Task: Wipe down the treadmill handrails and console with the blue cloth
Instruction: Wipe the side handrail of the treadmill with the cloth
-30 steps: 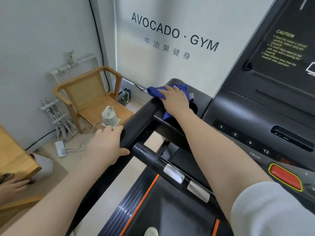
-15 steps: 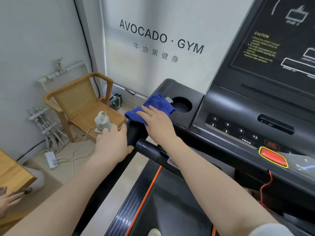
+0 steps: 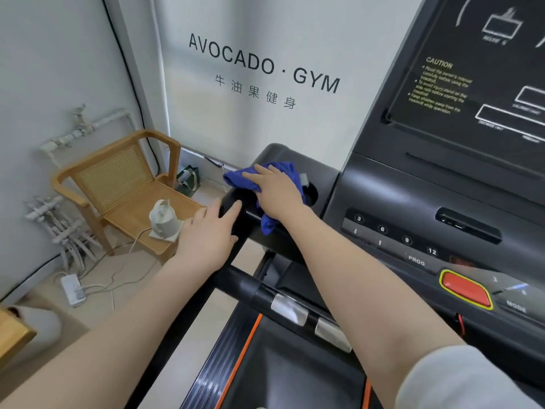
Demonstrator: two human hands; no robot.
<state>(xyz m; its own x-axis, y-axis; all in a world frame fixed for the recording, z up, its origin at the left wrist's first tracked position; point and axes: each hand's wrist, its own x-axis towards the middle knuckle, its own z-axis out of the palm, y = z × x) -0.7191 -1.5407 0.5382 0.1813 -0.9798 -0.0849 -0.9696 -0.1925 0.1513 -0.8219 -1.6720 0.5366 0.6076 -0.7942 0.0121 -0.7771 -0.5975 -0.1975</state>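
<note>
Wiping w/ our right hand (image 3: 278,191), fingers straight and together, pressing the blue cloth (image 3: 275,177) flat on the console (image 3: 413,202) left corner by the cupholder. Left hand (image 3: 211,234) rests fingers loosely spread on the left handrail (image 3: 236,208), just below-left of cloth. Rail's long axis runs back toward us, so right hand's nearer for next pass.

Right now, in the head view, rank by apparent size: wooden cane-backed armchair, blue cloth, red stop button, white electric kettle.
1. wooden cane-backed armchair
2. blue cloth, partly hidden under the right hand
3. red stop button and white electric kettle: alike; the button is nearer.
</note>
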